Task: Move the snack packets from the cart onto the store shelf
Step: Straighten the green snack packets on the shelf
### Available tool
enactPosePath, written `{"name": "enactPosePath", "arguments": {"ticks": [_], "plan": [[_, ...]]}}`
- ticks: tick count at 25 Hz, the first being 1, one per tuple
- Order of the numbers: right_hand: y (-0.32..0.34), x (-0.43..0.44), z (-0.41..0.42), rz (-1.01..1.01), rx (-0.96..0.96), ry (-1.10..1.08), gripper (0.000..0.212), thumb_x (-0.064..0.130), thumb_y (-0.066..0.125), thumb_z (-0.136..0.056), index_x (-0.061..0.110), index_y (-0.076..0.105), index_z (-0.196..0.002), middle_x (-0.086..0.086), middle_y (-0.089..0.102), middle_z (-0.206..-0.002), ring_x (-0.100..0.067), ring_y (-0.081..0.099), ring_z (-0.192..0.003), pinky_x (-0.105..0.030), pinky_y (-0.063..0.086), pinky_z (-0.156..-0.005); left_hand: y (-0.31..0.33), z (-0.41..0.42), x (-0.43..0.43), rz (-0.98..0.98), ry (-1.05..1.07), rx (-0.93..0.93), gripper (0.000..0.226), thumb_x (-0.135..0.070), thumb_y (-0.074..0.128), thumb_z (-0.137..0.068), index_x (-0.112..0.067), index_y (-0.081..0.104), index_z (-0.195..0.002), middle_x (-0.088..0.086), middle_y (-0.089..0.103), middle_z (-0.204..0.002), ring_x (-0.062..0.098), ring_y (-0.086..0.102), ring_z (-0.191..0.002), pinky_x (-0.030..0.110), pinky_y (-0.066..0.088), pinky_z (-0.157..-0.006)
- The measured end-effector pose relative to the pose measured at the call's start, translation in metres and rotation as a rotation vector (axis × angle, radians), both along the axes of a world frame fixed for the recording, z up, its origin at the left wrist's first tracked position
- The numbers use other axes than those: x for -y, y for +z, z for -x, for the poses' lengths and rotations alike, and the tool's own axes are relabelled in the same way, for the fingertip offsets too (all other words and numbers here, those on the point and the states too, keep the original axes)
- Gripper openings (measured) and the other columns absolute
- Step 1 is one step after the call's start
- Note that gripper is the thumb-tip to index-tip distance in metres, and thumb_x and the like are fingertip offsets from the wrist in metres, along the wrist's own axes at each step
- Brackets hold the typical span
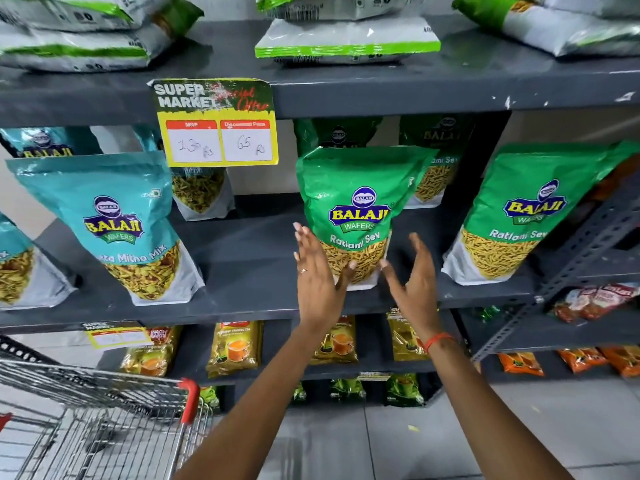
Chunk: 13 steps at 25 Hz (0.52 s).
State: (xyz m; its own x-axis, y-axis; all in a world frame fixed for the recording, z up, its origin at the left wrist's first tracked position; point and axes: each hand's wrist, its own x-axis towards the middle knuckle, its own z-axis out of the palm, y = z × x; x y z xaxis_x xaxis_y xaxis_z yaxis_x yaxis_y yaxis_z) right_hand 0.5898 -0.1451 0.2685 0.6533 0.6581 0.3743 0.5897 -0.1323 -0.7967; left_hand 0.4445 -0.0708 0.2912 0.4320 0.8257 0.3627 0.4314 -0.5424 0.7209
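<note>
A green Ratlami Sev packet [358, 202] stands upright on the dark grey shelf [249, 258], between my two hands. My left hand [317, 275] is open at its lower left, its thumb touching the packet's bottom. My right hand [414, 275] is open at its lower right, fingers spread, thumb near the packet's corner. Neither hand grips it. A second green packet [519, 216] stands to the right and a teal Mitha Mix packet [114, 223] to the left. The wire cart [104, 410] with red corners is at the lower left; its visible part holds no packets.
A yellow price tag [216, 123] hangs from the shelf above. White and green bags [346, 39] lie on the top shelf. Yellow tea packets [235, 348] fill the shelf below. A slanted grey rack [571, 265] with orange packets stands at right. Grey floor tiles lie below.
</note>
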Motion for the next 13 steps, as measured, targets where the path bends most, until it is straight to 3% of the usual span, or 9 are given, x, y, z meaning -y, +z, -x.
{"name": "enactPosePath", "arguments": {"ticks": [3,5,8,11,13], "plan": [[0.004,0.010,-0.012,-0.154,0.129,-0.130,0.053,0.023,0.052,-0.094,0.007,0.031,-0.140,-0.012,0.037,-0.147,-0.021,0.033,-0.139,-0.036,0.034,-0.115,0.003,-0.038,0.028,-0.212,-0.101,-0.023,0.075,-0.045,0.029,-0.095,-0.010,-0.017,-0.142,0.007,-0.018,-0.152,0.013,-0.018,-0.144,0.024,-0.010,-0.118],[0.005,0.022,-0.026,-0.209,0.137,-0.236,0.050,0.018,0.051,-0.095,0.004,0.033,-0.139,-0.016,0.035,-0.146,-0.022,0.032,-0.139,-0.029,0.030,-0.117,0.002,-0.073,0.045,-0.237,-0.240,0.016,0.064,-0.037,0.026,-0.097,-0.009,-0.007,-0.145,0.006,-0.013,-0.153,0.007,-0.018,-0.143,0.020,-0.007,-0.118],[-0.007,0.049,-0.065,-0.244,-0.026,-0.421,0.072,0.035,0.057,-0.088,0.001,0.025,-0.142,-0.022,0.026,-0.149,-0.025,0.027,-0.139,-0.020,0.021,-0.116,-0.006,-0.125,0.056,0.072,-0.433,0.051,0.068,-0.027,0.040,-0.096,-0.011,-0.003,-0.146,0.006,-0.004,-0.158,0.009,-0.004,-0.146,0.020,0.010,-0.117],[-0.024,0.072,-0.111,-0.101,-0.288,-0.381,0.115,0.061,0.068,-0.065,0.007,0.009,-0.148,-0.015,0.019,-0.157,-0.024,0.021,-0.144,-0.033,0.018,-0.120,-0.021,-0.170,0.042,0.392,-0.474,-0.048,0.087,-0.009,0.060,-0.085,-0.011,-0.001,-0.147,0.010,0.012,-0.158,0.027,0.023,-0.143,0.034,0.031,-0.109],[-0.029,0.080,-0.134,0.006,-0.328,-0.326,0.114,0.048,0.078,-0.064,0.012,0.011,-0.148,-0.009,0.023,-0.157,-0.021,0.024,-0.144,-0.037,0.022,-0.119,-0.033,-0.189,0.027,0.449,-0.506,-0.166,0.095,-0.008,0.070,-0.077,-0.012,0.005,-0.147,0.015,0.026,-0.154,0.031,0.035,-0.137,0.035,0.036,-0.104]]}}
